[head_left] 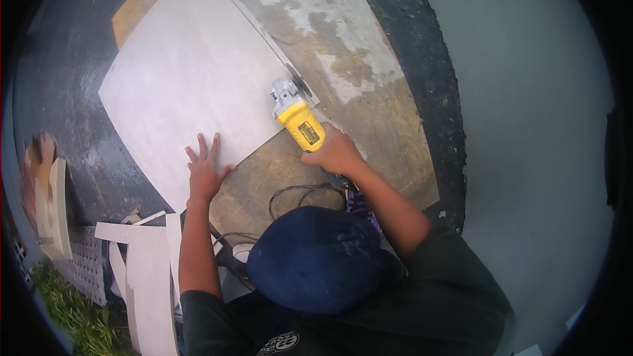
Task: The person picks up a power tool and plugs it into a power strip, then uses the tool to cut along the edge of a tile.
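Note:
A large pale tile (pixel 184 79) lies flat on a worn, dusty board. My left hand (pixel 206 175) rests on the tile's near edge, fingers spread and palm down, holding nothing. To the right, my right hand (pixel 335 150) is wrapped round the body of a yellow angle grinder (pixel 301 124). The grinder's disc (pixel 300 84) stands on edge at the tile's near right corner. A thin dark line runs along the tile's right side up from the disc, marking off a narrow strip. Whether the disc is spinning cannot be told.
A black cord (pixel 297 189) loops behind the grinder near my feet. Pale tile offcuts (pixel 150 283) are piled at lower left, beside a perforated metal grate (pixel 86 257) and grass (pixel 79 310). Blurred at the far left, another person's hand (pixel 46 148) is near a pale board (pixel 56 214).

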### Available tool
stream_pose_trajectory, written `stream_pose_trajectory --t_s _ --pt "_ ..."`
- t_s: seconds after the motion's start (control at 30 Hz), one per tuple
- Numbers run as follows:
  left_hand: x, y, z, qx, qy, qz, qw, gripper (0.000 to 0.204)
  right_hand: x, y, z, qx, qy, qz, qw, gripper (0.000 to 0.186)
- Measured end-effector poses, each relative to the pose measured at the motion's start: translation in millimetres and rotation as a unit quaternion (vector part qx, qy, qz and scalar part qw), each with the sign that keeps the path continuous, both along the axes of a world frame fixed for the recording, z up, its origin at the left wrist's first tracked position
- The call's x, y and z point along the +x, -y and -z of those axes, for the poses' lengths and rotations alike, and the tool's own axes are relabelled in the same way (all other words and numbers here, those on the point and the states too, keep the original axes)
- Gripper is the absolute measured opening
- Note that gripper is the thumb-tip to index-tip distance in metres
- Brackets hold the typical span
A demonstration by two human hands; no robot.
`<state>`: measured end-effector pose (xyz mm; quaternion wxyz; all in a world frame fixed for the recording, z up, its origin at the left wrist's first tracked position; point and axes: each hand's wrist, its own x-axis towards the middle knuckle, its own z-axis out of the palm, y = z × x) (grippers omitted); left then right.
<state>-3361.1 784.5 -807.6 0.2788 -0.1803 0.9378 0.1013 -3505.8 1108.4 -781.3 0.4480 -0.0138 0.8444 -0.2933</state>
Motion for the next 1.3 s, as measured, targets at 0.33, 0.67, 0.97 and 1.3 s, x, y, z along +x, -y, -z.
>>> stream_pose_trajectory --t_s 0.33,0.67,0.97,1.3 --pt "-1 0 1 0.009 0.0 -0.004 1.0 0.103 12 -14 -2 -0.01 -0.001 0.017 1.0 0.086" --pt "-1 0 0 0.009 0.002 -0.008 1.0 0.102 23 -24 -15 0.008 0.02 0.03 0.999 0.072" --pt "-2 -1 -1 0.009 0.003 -0.005 1.0 0.102 31 -32 -18 0.026 0.027 0.012 0.999 0.075" --pt "-2 0 -1 0.009 -0.001 -0.001 1.0 0.102 37 -34 -14 0.03 0.02 0.013 0.999 0.08"
